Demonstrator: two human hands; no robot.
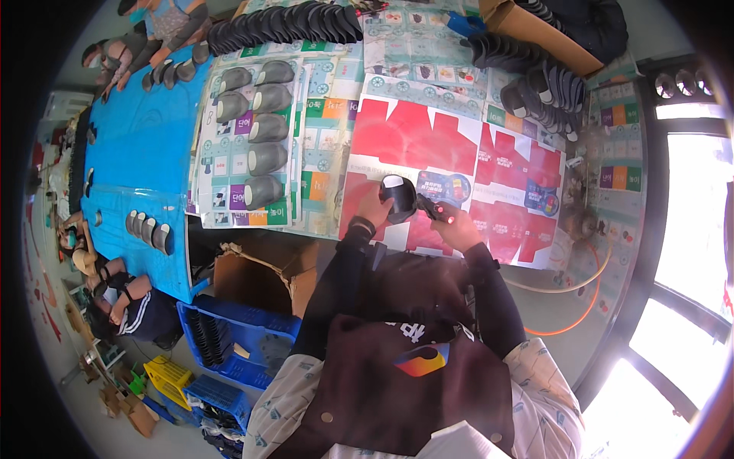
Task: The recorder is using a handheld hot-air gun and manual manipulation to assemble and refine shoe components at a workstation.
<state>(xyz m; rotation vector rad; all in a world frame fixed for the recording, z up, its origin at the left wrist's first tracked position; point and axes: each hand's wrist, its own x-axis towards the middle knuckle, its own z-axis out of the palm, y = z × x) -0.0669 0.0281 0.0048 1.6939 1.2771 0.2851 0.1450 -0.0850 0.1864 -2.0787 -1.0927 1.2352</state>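
My left hand is closed on the side of a dark, curved shoe-shaped piece with a white patch at its upper end. It is held up over red-and-white printed sheets at the table's near edge. Close to its right side, my right hand grips a small black tool with red parts; its exact kind is hard to make out. The tool's front end points toward the piece. Whether the two touch cannot be told.
Similar grey pieces lie in two columns on sheets at left. Long rows of dark pieces line the back. A cardboard box stands back right. An orange hose hangs at right. Blue crates stand low left. Other people sit around the blue table.
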